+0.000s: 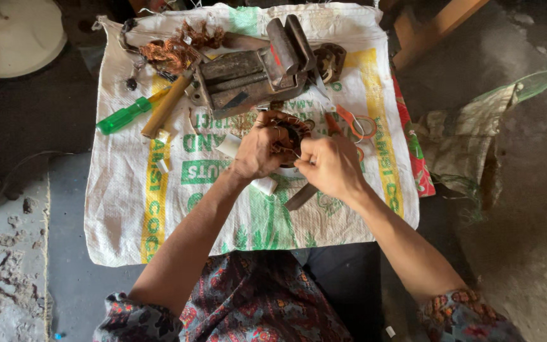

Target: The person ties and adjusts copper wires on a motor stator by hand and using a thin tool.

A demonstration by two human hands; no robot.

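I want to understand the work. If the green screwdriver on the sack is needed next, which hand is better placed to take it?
Probably the left hand. The green screwdriver lies on the sack to the person's left, nearer that hand. The right hand would have to cross over the small round coil part both hands hold.

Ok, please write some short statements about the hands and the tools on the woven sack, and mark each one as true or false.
1. Both hands work on one small dark round part with thin wire. True: the left hand and the right hand meet at the round part.
2. The metal vise stands on the bare floor. False: it rests on the white woven sack.
3. A green-handled screwdriver lies left of the vise. True.
4. The tangle of copper wire lies in the person's lap. False: it lies at the far left end of the sack.
5. The orange-handled scissors are in the right hand. False: they lie on the sack beyond that hand.
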